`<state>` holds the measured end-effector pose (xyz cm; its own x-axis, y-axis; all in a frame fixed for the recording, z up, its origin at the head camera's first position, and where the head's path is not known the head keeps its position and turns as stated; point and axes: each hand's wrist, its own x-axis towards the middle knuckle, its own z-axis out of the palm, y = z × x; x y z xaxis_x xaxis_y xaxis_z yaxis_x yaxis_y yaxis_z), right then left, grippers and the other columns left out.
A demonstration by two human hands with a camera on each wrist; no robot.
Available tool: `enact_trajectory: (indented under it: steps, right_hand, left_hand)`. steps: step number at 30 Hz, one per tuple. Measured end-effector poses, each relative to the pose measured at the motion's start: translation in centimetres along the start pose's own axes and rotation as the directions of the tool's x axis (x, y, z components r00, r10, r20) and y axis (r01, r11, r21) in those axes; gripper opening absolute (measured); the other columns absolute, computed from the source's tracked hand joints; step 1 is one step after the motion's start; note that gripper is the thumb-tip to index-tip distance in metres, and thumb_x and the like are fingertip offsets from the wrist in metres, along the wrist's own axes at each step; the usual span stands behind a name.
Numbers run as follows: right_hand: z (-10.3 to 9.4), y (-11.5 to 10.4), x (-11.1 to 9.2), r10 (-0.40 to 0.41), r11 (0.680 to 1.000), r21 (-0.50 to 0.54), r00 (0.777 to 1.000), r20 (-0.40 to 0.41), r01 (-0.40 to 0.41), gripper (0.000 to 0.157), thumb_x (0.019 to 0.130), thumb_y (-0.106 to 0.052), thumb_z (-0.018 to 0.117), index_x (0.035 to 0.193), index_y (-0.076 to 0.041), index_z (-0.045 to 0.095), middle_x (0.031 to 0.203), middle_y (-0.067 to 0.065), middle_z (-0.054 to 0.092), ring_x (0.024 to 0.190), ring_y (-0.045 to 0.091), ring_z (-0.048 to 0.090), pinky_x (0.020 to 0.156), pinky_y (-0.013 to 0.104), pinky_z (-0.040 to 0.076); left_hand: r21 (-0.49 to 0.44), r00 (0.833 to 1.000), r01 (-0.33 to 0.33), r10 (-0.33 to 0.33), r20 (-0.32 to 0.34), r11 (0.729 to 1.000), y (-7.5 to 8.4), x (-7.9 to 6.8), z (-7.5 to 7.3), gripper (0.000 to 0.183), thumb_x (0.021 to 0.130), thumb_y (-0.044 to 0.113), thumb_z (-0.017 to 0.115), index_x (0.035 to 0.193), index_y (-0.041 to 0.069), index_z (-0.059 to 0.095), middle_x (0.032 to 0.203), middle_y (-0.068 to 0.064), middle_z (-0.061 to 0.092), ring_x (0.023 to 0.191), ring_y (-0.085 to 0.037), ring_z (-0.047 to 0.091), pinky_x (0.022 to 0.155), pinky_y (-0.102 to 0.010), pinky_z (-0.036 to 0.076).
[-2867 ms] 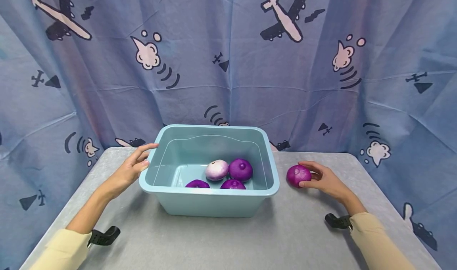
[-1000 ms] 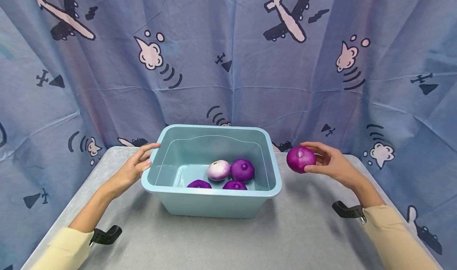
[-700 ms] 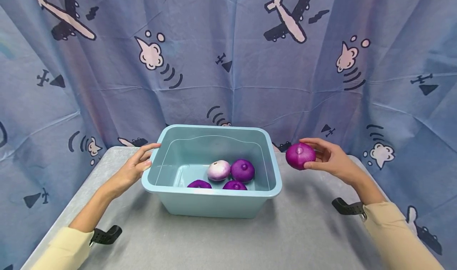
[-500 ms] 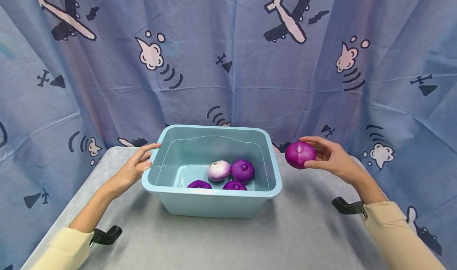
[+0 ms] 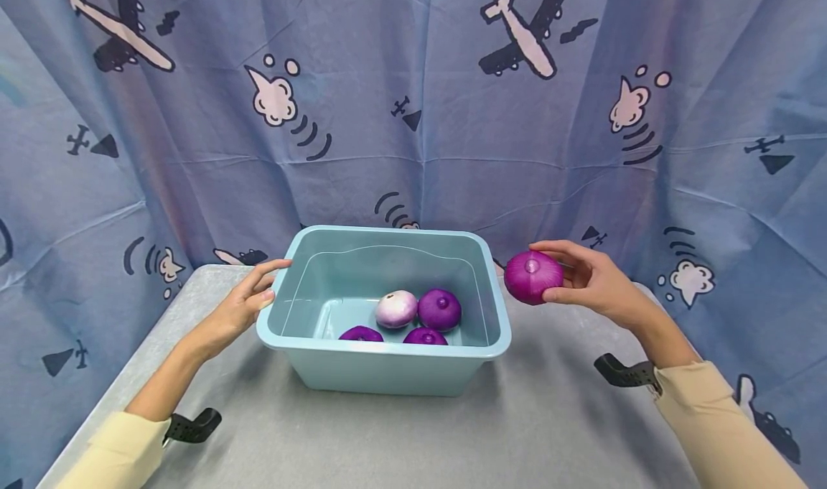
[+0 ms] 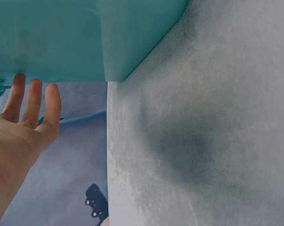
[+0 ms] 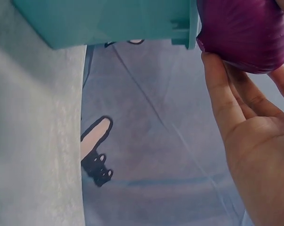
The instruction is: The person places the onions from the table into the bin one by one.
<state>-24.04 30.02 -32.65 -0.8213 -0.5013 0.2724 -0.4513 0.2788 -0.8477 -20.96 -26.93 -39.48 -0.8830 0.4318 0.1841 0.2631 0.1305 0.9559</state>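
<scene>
My right hand [image 5: 597, 284] pinches a red onion [image 5: 533, 277] between thumb and fingertips, in the air just right of the light blue plastic bin [image 5: 384, 367]. In the right wrist view the onion [image 7: 247, 35] hangs beside the bin's rim [image 7: 193, 23]. At the bin's left end, my left hand [image 5: 226, 317] touches the rim with loosely extended fingers. The left wrist view has those fingers [image 6: 33, 96] against the bin's outer wall. Inside the bin lie a whitish-purple onion [image 5: 396, 309], a dark purple onion [image 5: 439, 309] and further purple ones [image 5: 424, 336] partly hidden by the front rim.
The bin stands on a grey table [image 5: 388, 439]. Behind and around the table hangs a blue curtain [image 5: 355, 115] printed with airplanes. Black straps [image 5: 194, 426] are on both wrists, below the light yellow sleeves.
My right hand has lifted the red onion off the table, and has since moved it up and leftward, closer to the bin. The left hand stays at the rim.
</scene>
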Motion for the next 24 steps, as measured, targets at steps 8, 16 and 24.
enact_trajectory:
  steps: [8,16,24]
  right_hand:
    - [0.9,-1.2,1.1,-0.02,1.0,0.016,0.999,0.037,0.019,0.067,0.083,0.008,0.078,0.144,-0.002,0.052,0.138,0.01,0.056,0.112,0.026,0.062,0.082,0.038,0.057]
    - [2.0,-2.1,2.4,-0.029,0.997,0.072,0.995,0.092,0.023,0.069,0.083,0.008,0.078,0.145,0.0,0.05,0.136,0.015,0.057,0.112,0.033,0.063,0.082,0.043,0.057]
    - [3.5,-2.8,3.4,-0.06,0.989,0.146,0.984,0.165,0.036,0.071,0.082,0.009,0.079,0.146,-0.006,0.05,0.138,0.018,0.054,0.117,0.036,0.06,0.086,0.046,0.055]
  left_hand:
    - [-0.007,1.0,-0.002,0.002,0.004,1.0,-0.1,0.0,0.0,0.05,0.111,0.018,0.04,0.159,0.018,0.027,0.152,-0.025,0.031,0.123,-0.022,0.054,0.092,-0.035,0.05]
    - [-0.002,1.0,-0.004,0.004,0.003,1.0,-0.2,-0.1,0.0,0.05,0.11,0.018,0.04,0.159,0.019,0.027,0.152,-0.025,0.031,0.123,-0.023,0.054,0.092,-0.035,0.05]
    - [0.002,1.0,0.007,-0.007,-0.007,1.0,-0.1,-0.1,0.0,0.05,0.11,0.018,0.041,0.158,0.02,0.028,0.153,-0.025,0.031,0.123,-0.022,0.054,0.092,-0.035,0.05]
